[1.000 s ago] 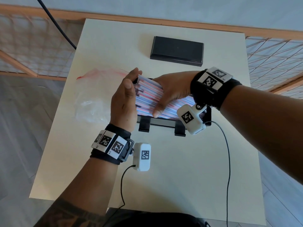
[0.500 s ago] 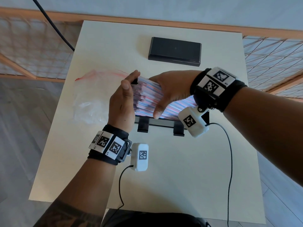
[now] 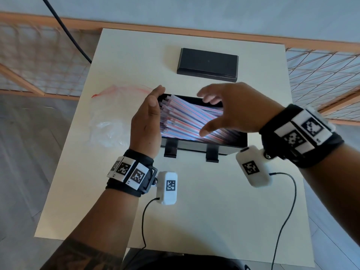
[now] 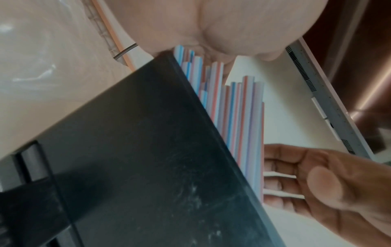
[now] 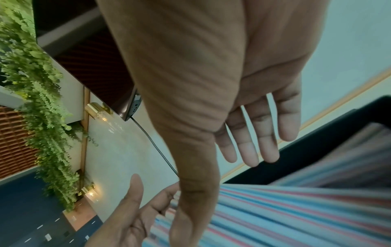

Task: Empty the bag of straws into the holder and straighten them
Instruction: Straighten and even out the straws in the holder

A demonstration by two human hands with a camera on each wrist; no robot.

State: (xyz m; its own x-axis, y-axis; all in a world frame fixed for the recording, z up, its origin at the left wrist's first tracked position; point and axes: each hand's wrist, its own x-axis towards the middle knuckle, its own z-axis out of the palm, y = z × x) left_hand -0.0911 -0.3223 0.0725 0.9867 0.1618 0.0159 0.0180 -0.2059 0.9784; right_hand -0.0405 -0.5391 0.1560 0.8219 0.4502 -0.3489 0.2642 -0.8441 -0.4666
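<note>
A pile of red, blue and white striped straws (image 3: 187, 119) lies slanted in the black holder (image 3: 229, 148) at the middle of the table. My left hand (image 3: 149, 117) stands flat against the left ends of the straws (image 4: 232, 107), fingers straight. My right hand (image 3: 231, 110) hovers above the straws with fingers spread, holding nothing. In the right wrist view its fingers (image 5: 249, 142) hang open over the straws (image 5: 296, 208). The empty clear bag (image 3: 109, 121) with a red seal lies left of the holder.
A flat black lid or box (image 3: 207, 64) lies at the far side of the white table (image 3: 194, 201). Cables trail from both wrist cameras over the near table. Wooden lattice rails stand beyond the table's left and right edges.
My right hand has lifted off the straws and spread open, moving right. The left hand stays pressed against the straw ends. More of the pile shows.
</note>
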